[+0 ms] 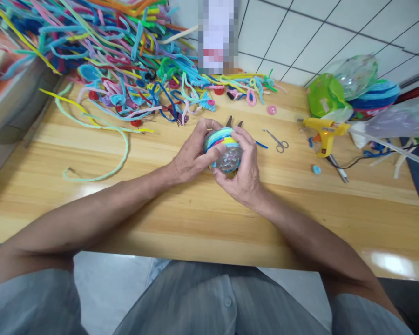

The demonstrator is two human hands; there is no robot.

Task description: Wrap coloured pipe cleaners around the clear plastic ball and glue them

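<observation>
Both hands hold a clear plastic ball [227,158] wrapped with coloured pipe cleaners in blue, yellow and pink bands, just above the middle of the wooden table [195,214]. My left hand [192,156] curls round its left side with the thumb pressed on the lower front. My right hand [242,170] cups its right side, fingers closed over the top bands. The dark tips of a pair of pliers [233,122] show just behind the ball.
A big heap of coloured pipe cleaners [125,65] covers the far left of the table. A long pale green pipe cleaner [101,139] trails toward me. Small scissors [278,142], a yellow glue gun [324,135] and plastic bags [349,88] lie to the right.
</observation>
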